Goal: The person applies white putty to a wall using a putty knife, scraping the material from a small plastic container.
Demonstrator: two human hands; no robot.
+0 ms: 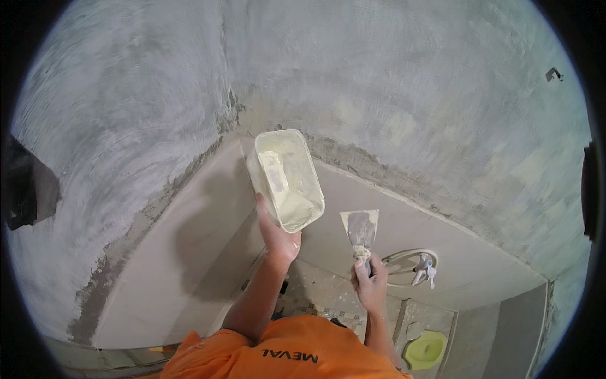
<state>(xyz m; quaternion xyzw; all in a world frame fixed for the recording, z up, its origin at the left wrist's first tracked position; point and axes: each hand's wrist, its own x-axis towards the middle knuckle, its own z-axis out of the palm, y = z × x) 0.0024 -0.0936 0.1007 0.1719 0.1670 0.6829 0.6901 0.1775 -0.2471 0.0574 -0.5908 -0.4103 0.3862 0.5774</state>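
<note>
A white rectangular plastic tub [257,169] rests in my left hand [279,237], whose fingers grip it from below and along its side. Pale cream filler [297,207] coats the tub's inside and lies thicker at the near end. To the right, my right hand [371,285] is closed round the handle of a putty knife [361,228], its wide blade pointing up and away from me. Cream smears mark the blade's edges, and dried filler cakes its neck. The blade is apart from both the tub and the wall.
Rough grey plastered walls [404,76] meet in a corner ahead, above pale tiles [391,218] with a ragged joint along their top. A tap with a hose [424,268] sticks out at the right. Below are a yellow-green squat toilet [425,350] and a speckled floor [322,287].
</note>
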